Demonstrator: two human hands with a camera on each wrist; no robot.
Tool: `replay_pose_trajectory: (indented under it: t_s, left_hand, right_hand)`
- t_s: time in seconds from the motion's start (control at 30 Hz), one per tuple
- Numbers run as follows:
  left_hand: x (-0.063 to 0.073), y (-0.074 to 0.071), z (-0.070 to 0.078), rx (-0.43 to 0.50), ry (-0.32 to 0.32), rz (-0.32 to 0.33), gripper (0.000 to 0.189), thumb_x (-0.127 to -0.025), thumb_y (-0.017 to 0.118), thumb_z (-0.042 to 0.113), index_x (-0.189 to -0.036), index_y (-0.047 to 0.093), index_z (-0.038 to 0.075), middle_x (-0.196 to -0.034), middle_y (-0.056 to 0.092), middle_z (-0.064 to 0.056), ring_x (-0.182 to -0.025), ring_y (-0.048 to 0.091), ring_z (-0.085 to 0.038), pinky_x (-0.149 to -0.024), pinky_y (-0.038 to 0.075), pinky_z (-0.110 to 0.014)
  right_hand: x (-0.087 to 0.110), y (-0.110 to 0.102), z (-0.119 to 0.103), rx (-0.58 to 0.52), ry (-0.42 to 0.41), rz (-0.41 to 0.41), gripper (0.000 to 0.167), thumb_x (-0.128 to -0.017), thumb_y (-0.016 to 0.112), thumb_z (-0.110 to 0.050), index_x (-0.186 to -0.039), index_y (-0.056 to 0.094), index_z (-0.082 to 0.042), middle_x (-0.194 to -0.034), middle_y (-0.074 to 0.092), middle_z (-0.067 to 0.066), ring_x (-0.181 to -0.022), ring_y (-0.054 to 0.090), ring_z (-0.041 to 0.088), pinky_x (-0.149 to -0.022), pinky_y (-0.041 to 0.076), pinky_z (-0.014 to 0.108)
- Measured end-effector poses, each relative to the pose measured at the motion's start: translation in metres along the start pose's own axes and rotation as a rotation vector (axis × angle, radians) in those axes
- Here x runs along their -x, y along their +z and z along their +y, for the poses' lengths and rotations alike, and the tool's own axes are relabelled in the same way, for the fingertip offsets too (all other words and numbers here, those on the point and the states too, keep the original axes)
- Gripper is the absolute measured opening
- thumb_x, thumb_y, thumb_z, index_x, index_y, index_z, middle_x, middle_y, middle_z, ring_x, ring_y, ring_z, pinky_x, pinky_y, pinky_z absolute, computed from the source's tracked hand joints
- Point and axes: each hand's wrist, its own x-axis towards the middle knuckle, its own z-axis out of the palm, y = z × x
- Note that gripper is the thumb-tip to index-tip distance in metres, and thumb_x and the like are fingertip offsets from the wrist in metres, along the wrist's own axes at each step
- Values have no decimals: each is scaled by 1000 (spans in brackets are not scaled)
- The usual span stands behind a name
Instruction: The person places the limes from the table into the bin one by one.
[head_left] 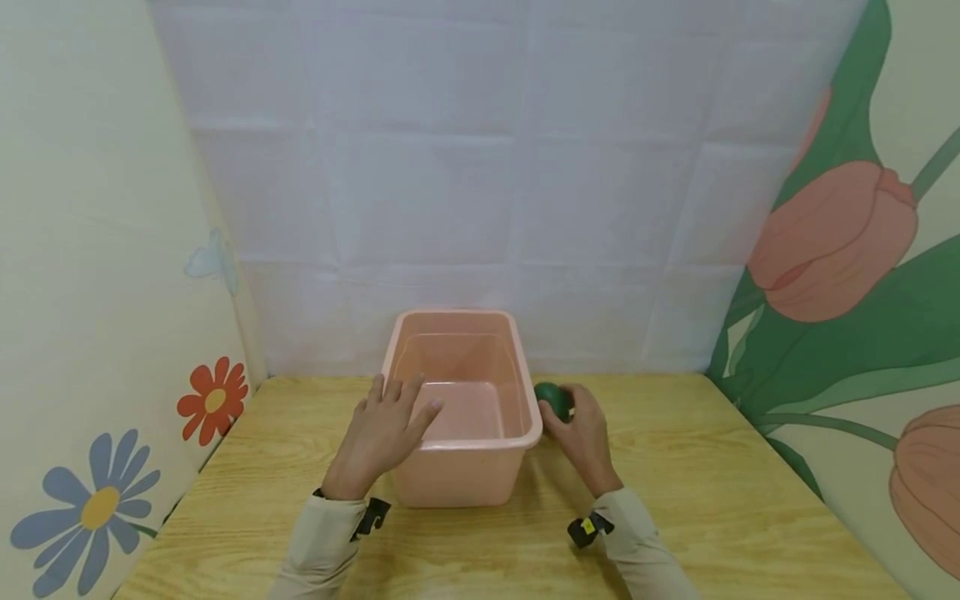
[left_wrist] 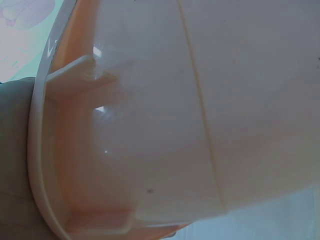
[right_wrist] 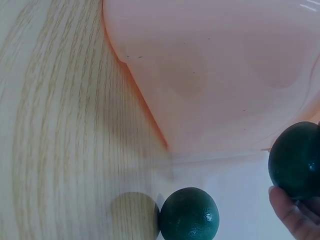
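Observation:
A pink plastic bin (head_left: 457, 483) stands on the table with its open top facing up. My left hand (head_left: 381, 433) lies over its near left rim, fingers straight and spread. In the left wrist view the outer wall of the bin (left_wrist: 160, 125) takes up most of the picture, and that hand is mostly hidden behind the rim. Just outside the bin's right side, my right hand (head_left: 583, 433) grips a smooth dark green ball (right_wrist: 295, 160) between thumb and fingers. A second green ball (right_wrist: 190, 215) sits on the table below it in the right wrist view.
The wood-patterned table (head_left: 697, 483) extends to both sides of the bin. A white cloth (head_left: 465, 183) hangs behind it. Flower-printed sheets (head_left: 832, 242) hang at the left and right.

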Motion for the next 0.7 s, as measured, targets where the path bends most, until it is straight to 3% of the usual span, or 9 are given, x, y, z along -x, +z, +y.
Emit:
replay_pose_trajectory:
  t_s: [0.33, 0.7]
  left_hand:
    - [-1, -1, 1, -3, -11, -16, 68, -106, 32, 55, -157, 33, 10, -153, 37, -28, -146, 13, -54, -106, 25, -73]
    - [0, -1, 1, 1, -14, -16, 67, -106, 34, 54, -157, 35, 9, -153, 38, -28, -146, 12, -54, -107, 25, -73]
  right_hand:
    - [0, -1, 0, -1, -10, 25, 44, -89, 76, -26, -117, 63, 6, -106, 64, 22, -91, 61, 34, -74, 52, 49]
    - [-1, -3, -1, -38, -78, 97, 41, -86, 78, -21, -114, 63, 4, -99, 64, 17, -79, 60, 25, -60, 53, 30]
